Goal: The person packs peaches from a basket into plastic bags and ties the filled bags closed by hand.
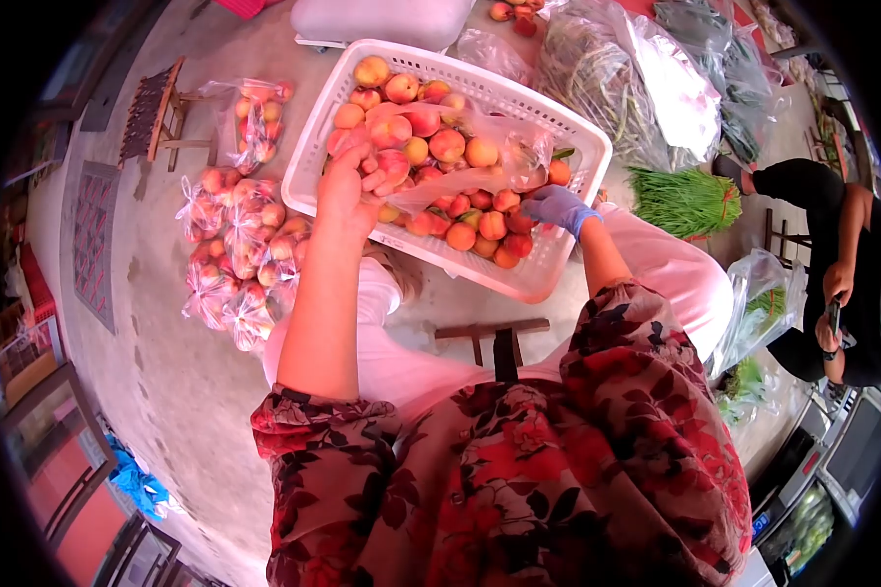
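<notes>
A white plastic basket (582,147) full of red and yellow peaches (447,146) lies across my knees. My bare left hand (347,186) is at the basket's left side, its fingers closed on the edge of a clear plastic bag (494,132). That bag spreads over the peaches, and some fruit shows through it. At the basket's right end my right hand (561,209), in a bluish glove, reaches in beside the peaches below the bag. Its fingertips are partly hidden, and I cannot make out whether they hold a peach.
Filled bags of peaches (250,240) stand on the floor at the left, near a small woven stool (152,112). Green vegetables (685,199) and large plastic bags (597,78) lie at the right. A seated person (852,264) holds a phone at the far right.
</notes>
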Available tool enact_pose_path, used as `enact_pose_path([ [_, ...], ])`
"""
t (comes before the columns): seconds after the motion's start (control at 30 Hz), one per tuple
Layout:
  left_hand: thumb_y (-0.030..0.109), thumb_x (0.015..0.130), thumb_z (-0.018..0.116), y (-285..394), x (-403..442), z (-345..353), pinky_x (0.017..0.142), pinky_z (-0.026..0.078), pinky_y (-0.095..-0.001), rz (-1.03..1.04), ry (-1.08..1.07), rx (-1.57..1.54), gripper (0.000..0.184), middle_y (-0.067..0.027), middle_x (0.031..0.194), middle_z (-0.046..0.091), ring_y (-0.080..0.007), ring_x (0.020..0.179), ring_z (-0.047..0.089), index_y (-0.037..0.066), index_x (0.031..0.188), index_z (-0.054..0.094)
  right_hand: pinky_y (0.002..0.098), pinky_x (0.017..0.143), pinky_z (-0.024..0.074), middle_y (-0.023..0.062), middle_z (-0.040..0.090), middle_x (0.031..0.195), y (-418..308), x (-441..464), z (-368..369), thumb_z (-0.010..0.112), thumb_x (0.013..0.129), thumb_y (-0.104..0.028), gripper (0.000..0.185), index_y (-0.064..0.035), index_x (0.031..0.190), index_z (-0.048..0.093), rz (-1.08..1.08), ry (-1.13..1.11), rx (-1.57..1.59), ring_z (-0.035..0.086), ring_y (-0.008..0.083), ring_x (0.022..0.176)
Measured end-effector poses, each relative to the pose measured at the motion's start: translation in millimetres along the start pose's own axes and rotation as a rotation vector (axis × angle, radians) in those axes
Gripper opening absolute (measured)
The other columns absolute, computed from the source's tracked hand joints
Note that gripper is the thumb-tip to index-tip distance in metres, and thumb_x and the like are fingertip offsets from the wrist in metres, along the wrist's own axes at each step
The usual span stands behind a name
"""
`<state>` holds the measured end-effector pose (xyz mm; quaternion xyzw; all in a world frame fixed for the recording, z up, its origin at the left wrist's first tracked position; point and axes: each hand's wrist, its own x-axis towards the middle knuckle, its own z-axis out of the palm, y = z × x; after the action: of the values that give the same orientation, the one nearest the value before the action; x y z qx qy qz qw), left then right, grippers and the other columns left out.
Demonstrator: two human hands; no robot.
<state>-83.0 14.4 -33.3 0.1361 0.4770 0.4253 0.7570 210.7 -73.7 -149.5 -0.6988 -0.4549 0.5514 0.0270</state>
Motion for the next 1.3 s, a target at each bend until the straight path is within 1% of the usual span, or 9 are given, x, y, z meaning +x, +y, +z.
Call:
enact_pose_path([
  [0.07, 0.006, 0.085, 0.043, -5, 1, 8, 0.042, 0.023, -0.0235, -0.019, 0.02, -0.007, 0.008, 0.0003, 0.061, 0.037, -0.0081, 0.043, 0.029, 0.009, 0.077, 0.044, 0.04, 0.078, 0.047, 0.0169, 0.058, 0.104, 12, 21, 28, 0.057, 0.075, -0.039, 0.048, -0.0029, 0.107, 0.055, 0.01, 0.16, -0.673, 0.058, 0.0309, 0.094],
  [0.23, 0.005, 0.085, 0.044, -7, 4, 21, 0.042, 0.024, -0.0234, -0.03, -0.055, -0.062, 0.004, -0.0002, 0.062, 0.037, -0.0085, 0.044, 0.03, 0.007, 0.081, 0.044, 0.0475, 0.096, 0.0269, 0.021, 0.024, 0.136, 25, 37, 61, 0.063, 0.067, -0.043, 0.06, -0.0168, 0.119, 0.051, 0.149, 0.305, -0.862, 0.033, 0.0441, 0.114],
  [0.53, 0.005, 0.085, 0.044, 0, 14, 22, 0.042, 0.026, -0.023, -0.017, 0.025, 0.007, 0.003, 0.0003, 0.063, 0.037, -0.0079, 0.044, 0.031, 0.006, 0.082, 0.044, 0.0403, 0.085, 0.0403, 0.0202, 0.017, 0.136, 36, 74, 67, 0.066, 0.066, -0.037, 0.062, -0.006, 0.118, 0.051, 0.286, 0.263, -0.737, 0.033, 0.0444, 0.113],
  [0.63, 0.005, 0.084, 0.044, 3, 11, 17, 0.042, 0.027, -0.0235, -0.018, 0.013, 0.02, 0.003, 0.0001, 0.063, 0.038, -0.0079, 0.044, 0.031, 0.006, 0.081, 0.045, 0.0355, 0.084, 0.0417, 0.0176, 0.048, 0.113, 15, 48, 51, 0.064, 0.068, -0.029, 0.049, -0.0037, 0.109, 0.057, 0.054, 0.128, -0.741, 0.048, 0.0327, 0.103],
  [0.77, 0.006, 0.084, 0.044, 0, 10, 5, 0.042, 0.028, -0.0238, -0.029, 0.003, 0.043, 0.003, 0.0002, 0.063, 0.038, -0.0078, 0.044, 0.031, 0.006, 0.083, 0.047, 0.0283, 0.081, 0.0435, 0.0101, 0.061, 0.09, 3, 2, 20, 0.067, 0.066, -0.027, 0.044, -0.0022, 0.102, 0.06, -0.1, -0.44, 0.207, 0.056, 0.0199, 0.092],
  [0.9, 0.006, 0.084, 0.045, -4, -3, 6, 0.041, 0.029, -0.0238, -0.032, 0.007, 0.051, 0.002, 0.0008, 0.064, 0.039, -0.0077, 0.044, 0.031, 0.008, 0.084, 0.047, 0.0291, 0.087, 0.0424, 0.0096, 0.057, 0.105, -17, -25, 19, 0.068, 0.068, -0.032, 0.058, 0.0031, 0.111, 0.052, -0.615, -0.622, 0.785, 0.055, 0.0189, 0.096],
  [1.0, 0.006, 0.084, 0.042, -13, 15, -22, 0.044, 0.024, -0.0214, -0.093, -0.087, 0.031, 0.039, 0.004, 0.059, 0.036, -0.006, 0.044, 0.028, 0.011, 0.123, 0.039, 0.0314, 0.09, 0.0427, 0.0133, 0.051, 0.117, -99, -61, 27, 0.07, 0.068, -0.034, 0.071, 0.0039, 0.121, 0.042, -0.679, -0.494, 1.311, 0.054, 0.0201, 0.1],
  [1.1, 0.007, 0.082, 0.047, -9, -4, -5, 0.041, 0.027, -0.0235, -0.032, 0.02, 0.042, 0.002, 0.0023, 0.063, 0.039, -0.0073, 0.044, 0.031, 0.009, 0.082, 0.046, 0.0303, 0.087, 0.0431, 0.0148, 0.049, 0.119, -117, -2, 54, 0.072, 0.067, -0.035, 0.07, 0.0043, 0.118, 0.046, -0.487, -0.085, 1.098, 0.051, 0.0234, 0.104],
  [1.3, 0.006, 0.083, 0.045, 9, 1, -1, 0.043, 0.025, -0.0226, -0.036, -0.052, -0.049, 0.018, 0.0031, 0.059, 0.035, -0.0067, 0.043, 0.029, 0.011, 0.101, 0.048, 0.0283, 0.072, 0.0471, 0.0158, 0.057, 0.095, -127, 40, 106, 0.07, 0.07, -0.028, 0.047, -0.0025, 0.107, 0.057, -0.312, 0.859, 0.204, 0.058, 0.0238, 0.082],
])
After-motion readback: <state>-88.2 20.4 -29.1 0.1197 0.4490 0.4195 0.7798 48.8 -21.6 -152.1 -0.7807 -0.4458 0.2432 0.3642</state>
